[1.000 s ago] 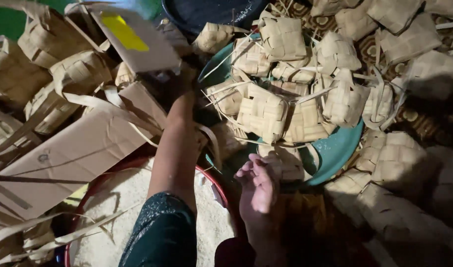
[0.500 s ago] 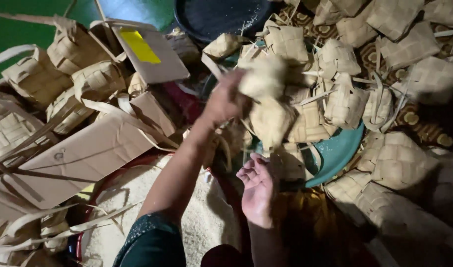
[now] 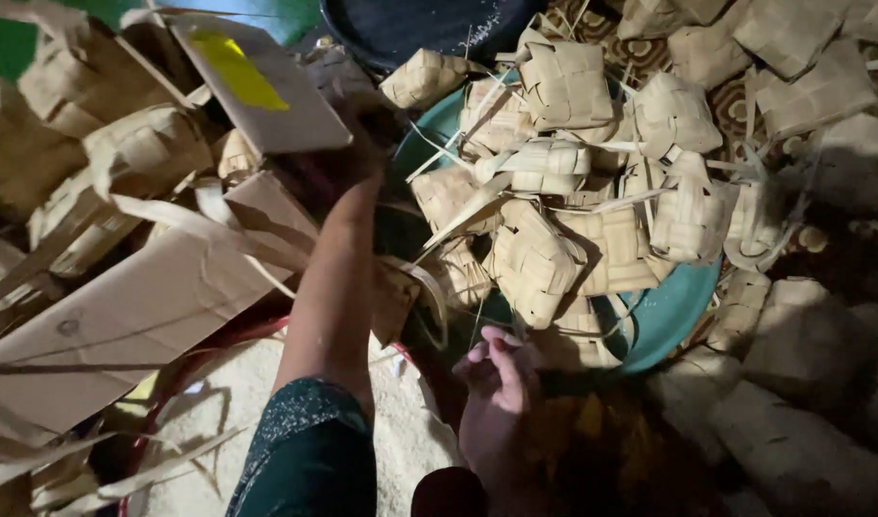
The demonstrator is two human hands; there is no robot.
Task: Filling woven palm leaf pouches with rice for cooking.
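My left hand reaches forward into a dark gap beneath a cardboard flap with a yellow strip. Its fingers are lost in shadow, so I cannot tell whether it holds anything. My forearm lies over a red-rimmed basin of white rice. My right hand rests low, with its fingers loosely apart and nothing in them, just below the near rim of a teal basin. The teal basin is heaped with woven palm-leaf pouches.
Flat cardboard sheets lie at the left, with more woven pouches and loose leaf strips around them. A dark round pan sits at the top. Several more pouches cover the patterned mat at the right.
Half a second ago my left hand held a woven pouch above the teal basin. It has now swung back left under the cardboard flap. My right hand has barely moved.
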